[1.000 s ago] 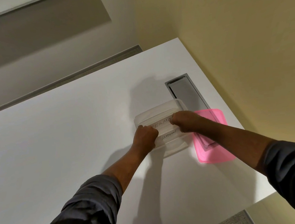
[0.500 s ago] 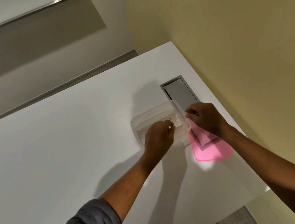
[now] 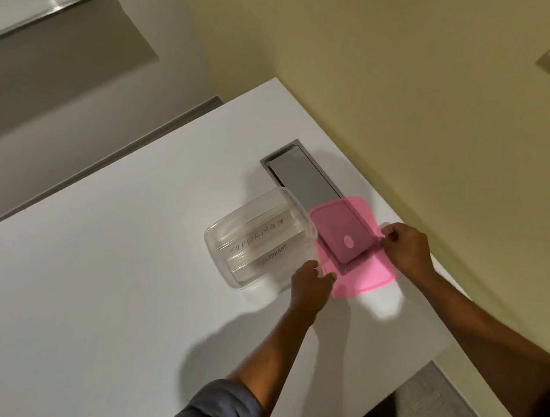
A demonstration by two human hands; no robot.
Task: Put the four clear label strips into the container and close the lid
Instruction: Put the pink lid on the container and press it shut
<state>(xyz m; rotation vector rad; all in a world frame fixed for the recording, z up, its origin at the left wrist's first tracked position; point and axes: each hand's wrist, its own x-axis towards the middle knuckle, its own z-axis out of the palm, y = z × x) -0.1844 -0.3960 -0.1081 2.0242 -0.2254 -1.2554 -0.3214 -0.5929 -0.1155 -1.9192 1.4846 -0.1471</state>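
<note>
A clear plastic container sits open on the white table. Inside it lie clear label strips with handwritten words on them. To its right lies a translucent pink lid, partly over a grey slot. My left hand grips the lid's near left edge, beside the container's corner. My right hand pinches the lid's right edge. Both hands have their fingers closed on the lid.
A grey recessed cable slot runs along the table's right side, partly under the pink lid. A yellow wall borders the table on the right. The table's near edge drops to a grey floor.
Both hands left the container and the strips inside it. They moved right and now hold the pink lid at its two sides.
</note>
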